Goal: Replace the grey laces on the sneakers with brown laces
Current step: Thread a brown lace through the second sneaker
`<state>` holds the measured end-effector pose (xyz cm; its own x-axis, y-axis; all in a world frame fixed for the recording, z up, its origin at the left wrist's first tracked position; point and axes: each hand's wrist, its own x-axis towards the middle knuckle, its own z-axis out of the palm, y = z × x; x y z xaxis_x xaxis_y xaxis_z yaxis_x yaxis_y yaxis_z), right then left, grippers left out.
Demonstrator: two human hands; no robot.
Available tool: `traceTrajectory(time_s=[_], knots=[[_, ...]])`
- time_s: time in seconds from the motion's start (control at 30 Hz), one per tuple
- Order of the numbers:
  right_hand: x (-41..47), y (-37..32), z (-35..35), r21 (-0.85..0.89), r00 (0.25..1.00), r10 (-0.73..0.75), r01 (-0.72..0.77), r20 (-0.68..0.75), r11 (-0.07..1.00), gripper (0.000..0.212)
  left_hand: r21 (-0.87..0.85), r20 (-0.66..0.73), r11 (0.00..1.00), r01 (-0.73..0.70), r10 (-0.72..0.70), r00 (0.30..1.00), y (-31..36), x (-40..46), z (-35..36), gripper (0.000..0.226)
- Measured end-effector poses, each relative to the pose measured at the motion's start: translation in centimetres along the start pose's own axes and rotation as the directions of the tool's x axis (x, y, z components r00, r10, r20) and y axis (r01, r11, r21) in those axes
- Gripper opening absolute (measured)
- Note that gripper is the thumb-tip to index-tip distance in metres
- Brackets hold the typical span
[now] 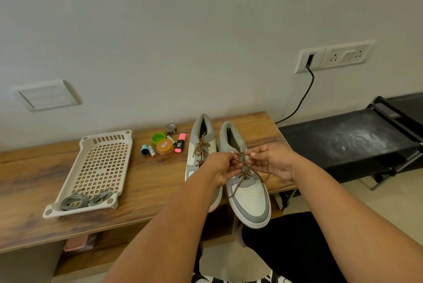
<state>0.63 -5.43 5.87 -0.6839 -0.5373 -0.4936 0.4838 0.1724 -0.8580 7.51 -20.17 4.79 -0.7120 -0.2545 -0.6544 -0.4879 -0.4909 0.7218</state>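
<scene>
1. Two bare forearms reach in from the near side and meet above the right sneaker (248, 193), which lies along the table's (34, 182) near right edge with its toe hanging over that edge.
2. That sneaker is white and grey with a grey toe cap and a pale sole; a brown lace (244, 174) crosses its eyelets, and one loose end trails down over the white side panel.
3. At the upper eyelets, the left hand (223, 168) has its fingers curled and pinches part of the brown lace.
4. Facing it, the right hand (273, 160) pinches the lace between thumb and fingertips, just beside the left hand.
5. Just beside it on the left lies the left sneaker (201, 159), of the same colours, laced in brown, heel towards the wall.
6. Grey laces (85, 199) lie coiled in two bundles at the near end of a pale perforated tray (104, 163), well apart from the hands, towards the table's left part.
7. Between tray and sneakers, near the back edge, sit a pink highlighter (180, 143), an orange-lidded jar (164, 147) and a green cap (158, 138).
</scene>
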Motion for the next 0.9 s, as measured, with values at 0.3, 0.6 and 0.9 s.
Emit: traceTrajectory(time_s=[0.3, 0.6, 0.9], knots=[[-0.7, -1.5, -2.7, -0.689, 0.964, -0.241, 0.096, -0.117, 0.718, 0.014, -0.183, -0.005, 0.983, 0.021, -0.023, 1.0, 0.2, -0.2, 0.7, 0.029], [0.1, -1.9, -0.7, -0.822, 0.874, -0.475, 0.342, 0.101, 0.454, 0.007, 0.88, 0.269, 0.081, -0.467, 0.726, 0.633, -0.9, -0.1, -0.6, 0.016], [2.5, -0.6, 0.8, -0.884, 0.848, -0.521, 0.318, 0.103, 0.343, 0.013, 0.841, 0.422, -0.262, -0.474, 0.866, 0.269, -1.5, 2.3, -0.9, 0.005]])
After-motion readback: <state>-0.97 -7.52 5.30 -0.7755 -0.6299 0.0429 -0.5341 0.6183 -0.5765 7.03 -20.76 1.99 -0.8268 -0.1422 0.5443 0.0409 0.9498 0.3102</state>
